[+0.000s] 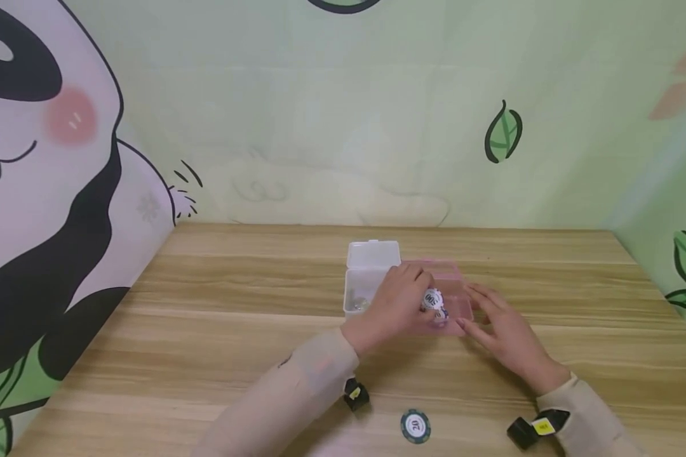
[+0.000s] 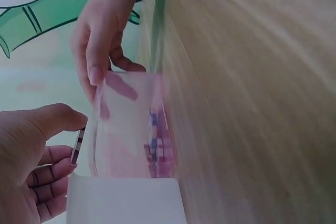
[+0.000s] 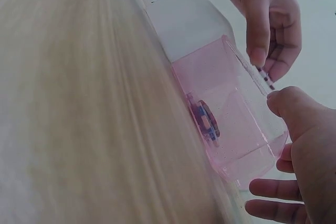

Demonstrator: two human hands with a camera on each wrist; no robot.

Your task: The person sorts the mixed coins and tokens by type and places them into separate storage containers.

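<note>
My left hand [image 1: 397, 298] pinches a white poker chip [image 1: 432, 299] marked 500 between thumb and fingers, above an open pink translucent box [image 1: 466, 312]. In the left wrist view the held chip [image 2: 79, 148] is edge-on, just over the box's rim. More chips [image 3: 206, 120] lie on the floor of that box. With fingers fairly straight and spread, my right hand [image 1: 509, 336] touches the box's right side, thumb at the front corner. An open white box [image 1: 351, 285] stands directly left of the pink one, with small round pieces [image 1: 359, 303] inside, hard to make out.
A dark green poker chip [image 1: 415, 426] marked 20 lies near the table's front edge, between the forearms. The wooden table [image 1: 234, 355] meets a green wall with panda drawings [image 1: 86, 158]. Black wrist devices [image 1: 357, 395] sit by both cuffs.
</note>
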